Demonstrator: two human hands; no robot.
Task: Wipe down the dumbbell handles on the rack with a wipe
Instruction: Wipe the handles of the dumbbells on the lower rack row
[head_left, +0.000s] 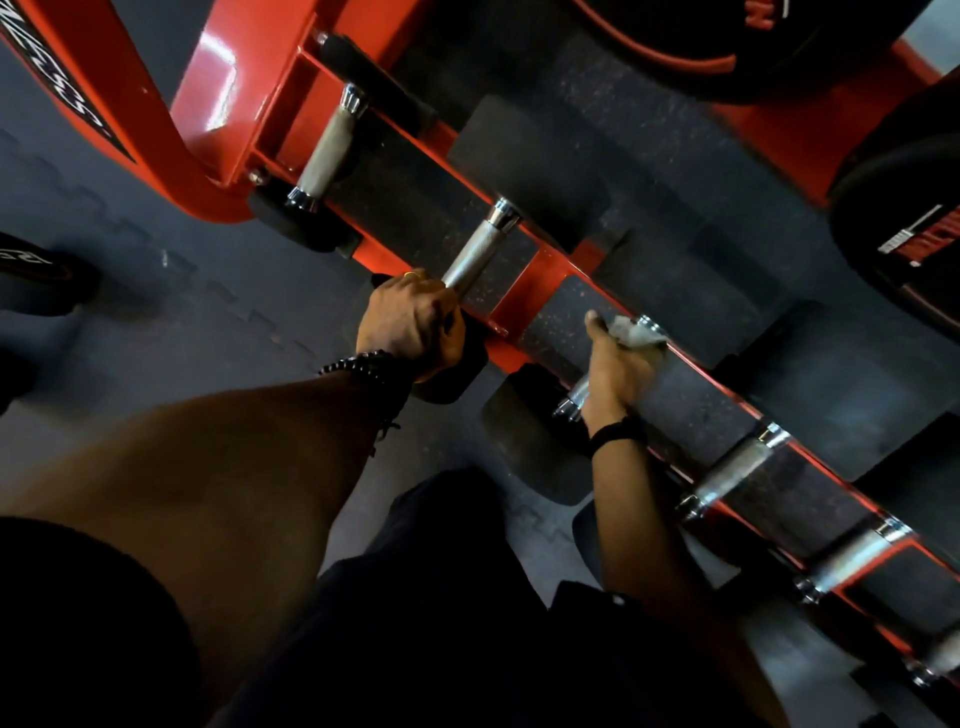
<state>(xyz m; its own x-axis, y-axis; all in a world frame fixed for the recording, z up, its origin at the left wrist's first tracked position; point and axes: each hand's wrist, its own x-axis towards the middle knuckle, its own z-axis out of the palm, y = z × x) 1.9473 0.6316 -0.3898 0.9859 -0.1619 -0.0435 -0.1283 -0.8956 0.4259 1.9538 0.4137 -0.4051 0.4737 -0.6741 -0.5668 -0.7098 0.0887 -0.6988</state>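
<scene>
Left hand (410, 325) clenched around near end of knurled chrome dumbbell handle (475, 254) on red rack (540, 280). Right hand (618, 371) grasping crumpled grey-white wipe (636, 332), pressed onto neighbouring handle just right of left hand.

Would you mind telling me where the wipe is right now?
In the head view, the wipe is right of centre, held by the right hand on a dumbbell handle on the red rack.
</scene>
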